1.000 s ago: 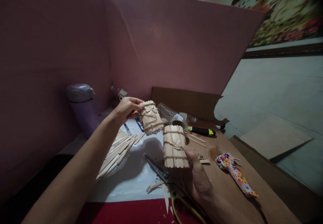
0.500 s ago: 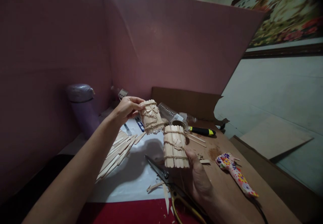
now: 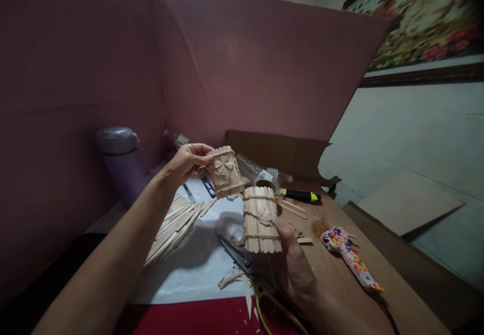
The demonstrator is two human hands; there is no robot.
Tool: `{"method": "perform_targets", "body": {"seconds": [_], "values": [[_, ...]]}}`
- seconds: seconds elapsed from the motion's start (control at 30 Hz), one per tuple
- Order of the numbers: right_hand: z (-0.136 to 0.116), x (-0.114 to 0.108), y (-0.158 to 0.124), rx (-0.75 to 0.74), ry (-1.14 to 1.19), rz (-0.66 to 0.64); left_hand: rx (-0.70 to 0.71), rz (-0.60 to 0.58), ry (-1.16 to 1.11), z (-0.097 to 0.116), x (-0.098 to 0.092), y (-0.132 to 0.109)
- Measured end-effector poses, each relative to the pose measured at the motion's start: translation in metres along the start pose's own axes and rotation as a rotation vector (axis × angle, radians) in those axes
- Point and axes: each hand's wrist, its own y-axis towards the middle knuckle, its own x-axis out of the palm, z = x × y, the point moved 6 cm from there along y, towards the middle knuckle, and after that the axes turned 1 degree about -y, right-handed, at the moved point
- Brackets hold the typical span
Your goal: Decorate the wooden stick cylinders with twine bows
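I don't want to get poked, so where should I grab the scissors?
Probably best by the gold handle of the scissors, coming from the near left. The handle lies toward you while the pointed blades aim away, and the right hand is over on the handle's other side.

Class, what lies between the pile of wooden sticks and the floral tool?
In the head view, scissors and wood scraps lie between the pile of sticks and the floral tool; the right hand, holding a stick-covered piece, also shows between them.
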Motion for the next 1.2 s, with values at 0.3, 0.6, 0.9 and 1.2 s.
{"method": "perform_targets", "body": {"seconds": [0.3, 0.6, 0.9, 1.2], "values": [[-0.004, 0.004, -0.003, -0.100, 0.020, -0.111, 0.036, -0.180, -0.173, -0.006, -0.009, 0.000], [-0.018, 0.023, -0.013, -0.212, -0.097, -0.177, 0.026, -0.200, -0.284, -0.018, -0.027, 0.001], [-0.020, 0.028, -0.011, -0.209, -0.121, -0.194, 0.088, -0.082, -0.449, -0.022, -0.041, 0.001], [-0.014, 0.021, -0.011, -0.171, -0.066, -0.168, 0.082, -0.022, -0.393, -0.028, -0.051, 0.001]]}}
